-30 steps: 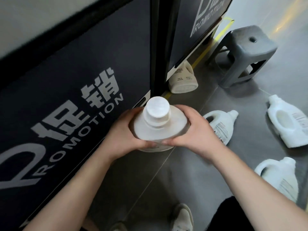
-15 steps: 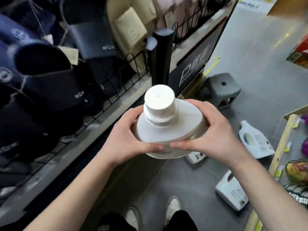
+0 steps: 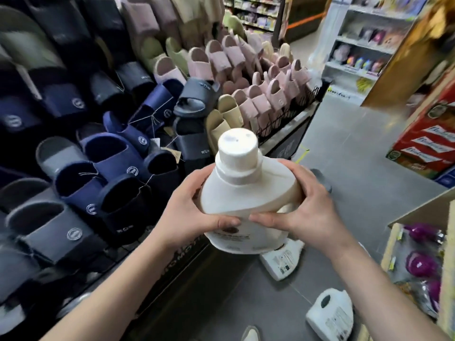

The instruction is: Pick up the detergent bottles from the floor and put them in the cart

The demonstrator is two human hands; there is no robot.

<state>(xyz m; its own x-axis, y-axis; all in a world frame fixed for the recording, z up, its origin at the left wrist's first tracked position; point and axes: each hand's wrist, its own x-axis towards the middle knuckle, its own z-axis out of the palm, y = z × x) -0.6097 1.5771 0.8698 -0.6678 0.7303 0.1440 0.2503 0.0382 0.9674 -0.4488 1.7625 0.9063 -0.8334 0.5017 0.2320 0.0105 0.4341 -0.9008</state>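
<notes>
I hold a cream detergent bottle (image 3: pixel 242 193) with a white cap upright in front of my chest. My left hand (image 3: pixel 190 212) wraps its left side and my right hand (image 3: pixel 305 210) wraps its right side, thumbs nearly meeting on the front. Two more white detergent bottles lie on the grey floor: one (image 3: pixel 283 259) just below the held bottle, another (image 3: pixel 331 313) near the bottom right. No cart is in view.
A wire display bin (image 3: pixel 290 119) full of dark, blue, beige and pink slippers fills the left side. Red boxes (image 3: pixel 428 143) stack at the right. A wooden shelf (image 3: pixel 418 257) with purple items stands lower right. The aisle floor (image 3: pixel 349 153) runs ahead.
I have stood up with the bottle in both hands. The view rose from the floor and promotion panel to the slipper bin and aisle. The bottles on the floor now sit lower in view.
</notes>
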